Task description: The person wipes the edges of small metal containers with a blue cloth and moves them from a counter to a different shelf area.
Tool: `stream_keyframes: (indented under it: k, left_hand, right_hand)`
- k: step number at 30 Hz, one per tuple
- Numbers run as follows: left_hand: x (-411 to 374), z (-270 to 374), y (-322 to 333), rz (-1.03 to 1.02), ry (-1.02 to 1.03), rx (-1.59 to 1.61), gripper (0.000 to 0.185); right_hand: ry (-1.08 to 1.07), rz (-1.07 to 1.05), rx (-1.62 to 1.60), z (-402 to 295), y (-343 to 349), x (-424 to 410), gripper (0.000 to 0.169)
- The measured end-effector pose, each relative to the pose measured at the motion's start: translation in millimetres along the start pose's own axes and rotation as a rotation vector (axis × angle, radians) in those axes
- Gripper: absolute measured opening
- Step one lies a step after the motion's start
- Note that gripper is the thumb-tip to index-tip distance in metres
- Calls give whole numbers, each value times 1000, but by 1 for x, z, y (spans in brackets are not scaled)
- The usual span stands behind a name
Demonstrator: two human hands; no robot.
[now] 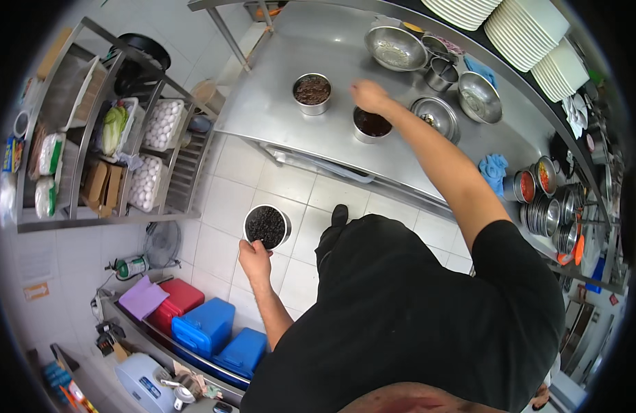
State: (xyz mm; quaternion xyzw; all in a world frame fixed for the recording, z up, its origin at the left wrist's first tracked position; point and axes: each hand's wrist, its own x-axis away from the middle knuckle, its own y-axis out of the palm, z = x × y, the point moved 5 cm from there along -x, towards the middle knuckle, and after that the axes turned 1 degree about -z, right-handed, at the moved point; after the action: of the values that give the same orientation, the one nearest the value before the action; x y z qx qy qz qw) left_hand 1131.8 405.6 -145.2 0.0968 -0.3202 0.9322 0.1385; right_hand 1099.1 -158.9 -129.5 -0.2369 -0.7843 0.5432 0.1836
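Observation:
My left hand (255,258) grips the rim of a metal container (286,235) filled with dark, grainy food (266,226), held out over the tiled floor. My right arm stretches across the steel worktable (266,98). The right hand (368,96) is blurred above the table, just beyond a round metal pot (370,137) of dark liquid (371,124), part of which the wrist hides. Whether its fingers hold anything cannot be made out. To the left of that hand stands another metal pot (314,110) with brown, crumbly contents (312,90).
Metal bowls (400,44) and a blue cloth (492,173) lie along the table's right side. Stacked white plates (524,31) rest on the shelf above. A rack (80,155) with egg trays (163,124) stands left. Blue bins (204,322) and a red bin (181,299) sit lower left.

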Motion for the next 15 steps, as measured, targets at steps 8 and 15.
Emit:
stream_keyframes:
  k: [8, 15]
  left_hand:
    - [-43, -4, 8, -41, 118, -13, 20]
    - [-59, -12, 33, -170, 123, -42, 20]
  right_hand:
    - [405, -257, -976, -49, 77, -42, 33]
    - [638, 3, -865, -72, 68, -17, 31]
